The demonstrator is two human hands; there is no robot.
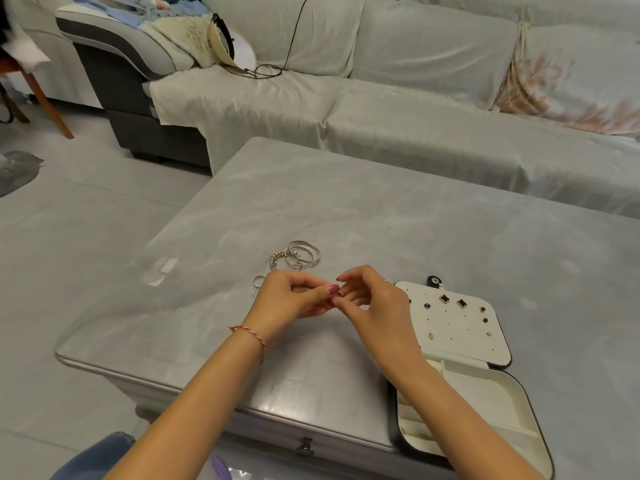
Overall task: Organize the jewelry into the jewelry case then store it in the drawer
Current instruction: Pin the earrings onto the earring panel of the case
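Observation:
My left hand (289,299) and my right hand (374,303) meet above the grey table (346,209), both pinching a small gold ring (341,293) between their fingertips. Behind them lie silver bangles (303,254) and a beaded bracelet (276,261). Two small silver rings (258,284) rest just left of my left hand. The white jewelry case (485,403) lies open at the right. Its raised lid panel (457,327) carries several stud earrings. My right forearm hides part of the case's tray.
A drawer knob (304,446) shows on the table's front, below my arms. A sofa with a pale cover (381,109) runs along the far side. A cable and a headband (221,39) lie on the sofa. Grey floor is to the left.

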